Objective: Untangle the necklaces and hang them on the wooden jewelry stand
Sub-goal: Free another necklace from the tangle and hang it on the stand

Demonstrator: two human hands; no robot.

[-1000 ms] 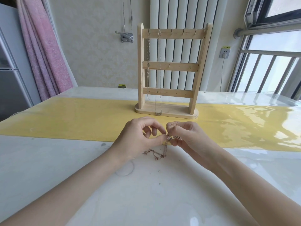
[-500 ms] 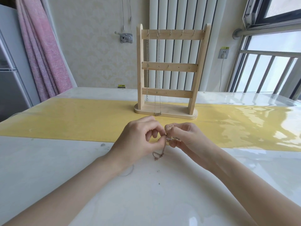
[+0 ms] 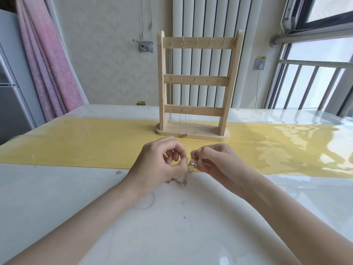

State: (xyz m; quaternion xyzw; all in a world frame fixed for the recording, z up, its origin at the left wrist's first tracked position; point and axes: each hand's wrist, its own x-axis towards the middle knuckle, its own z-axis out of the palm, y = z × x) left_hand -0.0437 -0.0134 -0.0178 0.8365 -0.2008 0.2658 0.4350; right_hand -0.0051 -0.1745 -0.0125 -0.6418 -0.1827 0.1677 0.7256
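Two hands, left hand point(image 3: 160, 163) and right hand point(image 3: 215, 161), pinch the tangled necklace point(image 3: 183, 177) in a narrow grip before the wooden jewelry stand point(image 3: 196, 87); pulling hard could tighten the knot.

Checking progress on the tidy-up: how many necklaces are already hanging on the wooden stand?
2. A chunky chain hangs from the top bar's leftmost hook; a finer chain hangs from the next hook, reaching the stand base. More chain is in the hands; its count is unclear.
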